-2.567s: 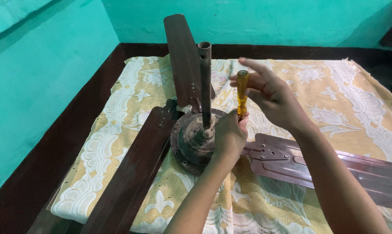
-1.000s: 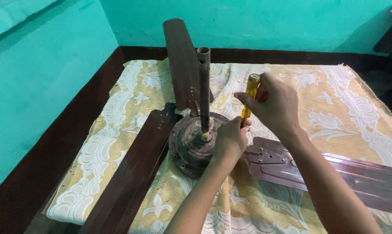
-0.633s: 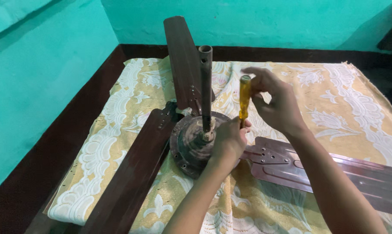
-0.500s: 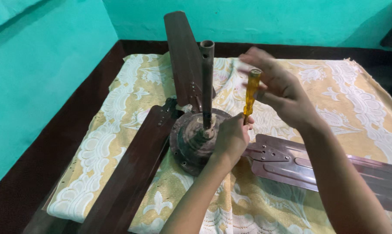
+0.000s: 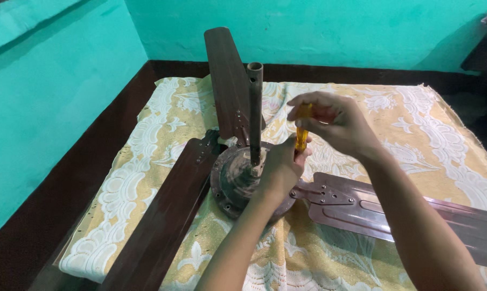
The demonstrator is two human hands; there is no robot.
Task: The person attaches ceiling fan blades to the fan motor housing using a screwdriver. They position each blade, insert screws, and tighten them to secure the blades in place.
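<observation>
Right hand (image 5: pixel 337 126) lowered, fingers closed around yellow screwdriver (image 5: pixel 302 137), left hand (image 5: pixel 280 167) gripping fan motor (image 5: pixel 230 180)

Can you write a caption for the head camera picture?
Two hands work a yellow-handled screwdriver on a brown ceiling fan lying on cloth.

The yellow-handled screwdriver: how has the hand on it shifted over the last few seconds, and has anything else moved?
The right hand has closed down over the top of the translucent yellow-handled screwdriver; half a second ago its fingers were spread open and the handle leaned. Now it stands upright. The left hand stays on the round brown metal fan motor, and the three brown blades and patterned yellow cloth have not moved.
</observation>
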